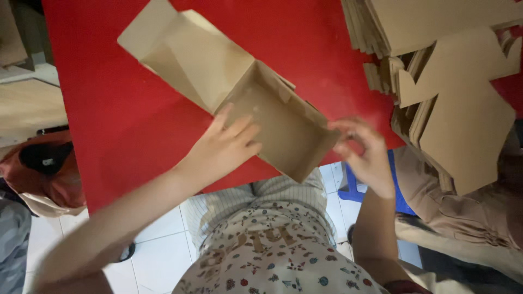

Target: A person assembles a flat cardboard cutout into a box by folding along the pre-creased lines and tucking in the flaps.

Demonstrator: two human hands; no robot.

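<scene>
A brown cardboard box, half folded into shape, lies on the red table with its open tray toward me and its lid flap spread to the upper left. My left hand presses on the box's near left wall, fingers reaching into the tray. My right hand pinches the box's right corner, fingers curled on the cardboard edge.
A stack of flat, die-cut cardboard blanks sits at the table's right end, overhanging the edge. A person in brown clothing sits at the right by a blue stool. A red-brown bag lies on the white tiled floor at left.
</scene>
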